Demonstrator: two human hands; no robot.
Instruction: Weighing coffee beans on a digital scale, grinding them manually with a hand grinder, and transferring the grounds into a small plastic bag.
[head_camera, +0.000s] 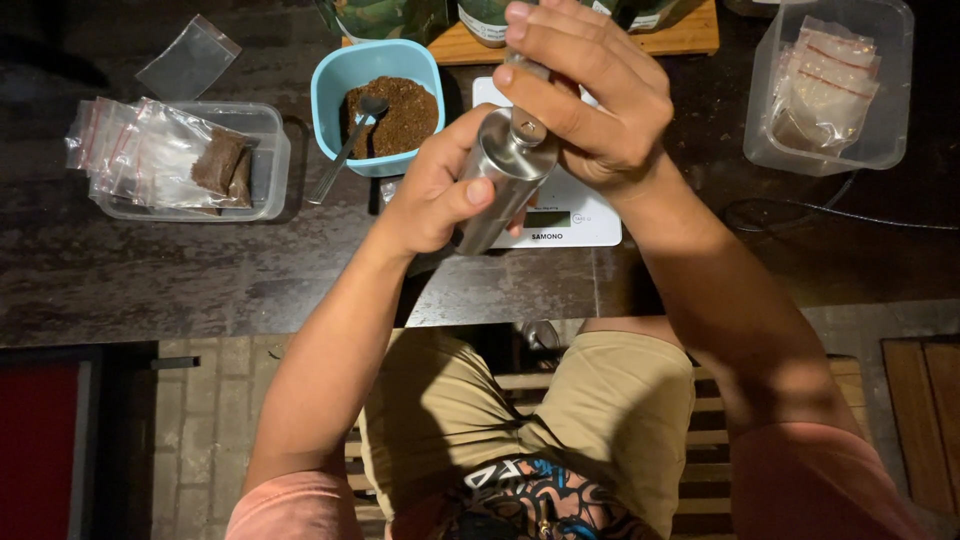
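My left hand (432, 190) grips the body of a tilted steel hand grinder (505, 180), held above the table's near edge. My right hand (590, 95) is closed over the grinder's top and crank handle, hiding most of it. Under the hands lies a white kitchen scale (575, 215). To the left of it stands a light blue bowl (345, 75) of brown ground powder with a metal spoon (345, 150) leaning in it.
A clear tub (265, 175) at the left holds several small plastic bags, some with brown powder. Another clear tub (880, 90) of sealed bags stands at the right. A loose empty bag (188, 58), a wooden board (690, 35) with jars and a black cable (850, 215) lie on the dark table (200, 270).
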